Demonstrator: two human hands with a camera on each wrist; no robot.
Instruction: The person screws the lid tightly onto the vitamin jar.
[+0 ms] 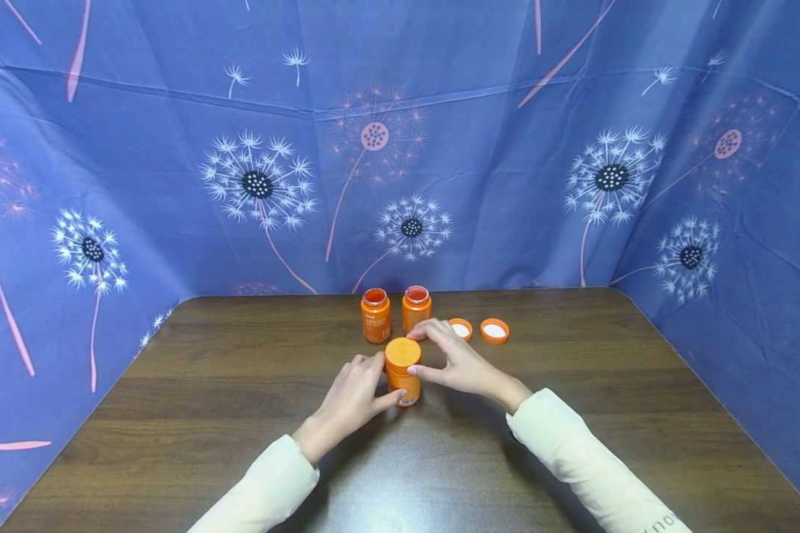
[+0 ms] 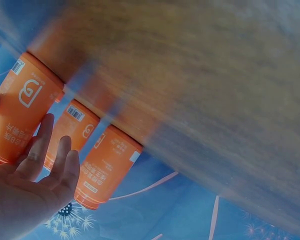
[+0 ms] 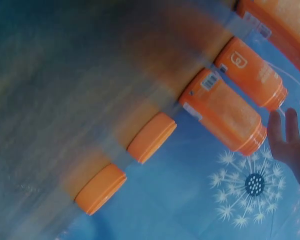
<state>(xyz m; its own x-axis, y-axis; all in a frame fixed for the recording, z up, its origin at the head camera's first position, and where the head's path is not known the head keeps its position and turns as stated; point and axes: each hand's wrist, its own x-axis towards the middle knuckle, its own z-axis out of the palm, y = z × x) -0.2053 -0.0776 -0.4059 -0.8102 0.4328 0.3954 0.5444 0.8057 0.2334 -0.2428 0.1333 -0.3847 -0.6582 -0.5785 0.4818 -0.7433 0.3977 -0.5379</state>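
Observation:
A capped orange bottle (image 1: 404,383) stands upright on the table between both hands, its orange lid (image 1: 403,353) on top. From the left, my left hand (image 1: 348,397) holds the bottle's body, thumb in front and fingers along the far side. My right hand (image 1: 463,366) has thumb and index finger at the lid's right side, pinching its edge. In the left wrist view the left hand (image 2: 27,200) is beside the bottle (image 2: 22,107), which carries white print and a barcode. In the right wrist view, several fingers of the right hand (image 3: 295,142) extend away from the bottle.
Two uncapped orange bottles, one on the left (image 1: 376,318) and one on the right (image 1: 416,307), stand behind the capped one. Two orange lids (image 1: 495,331) lie to their right, white insides up. A blue dandelion-print cloth (image 1: 493,207) hangs around the wooden table (image 1: 240,385).

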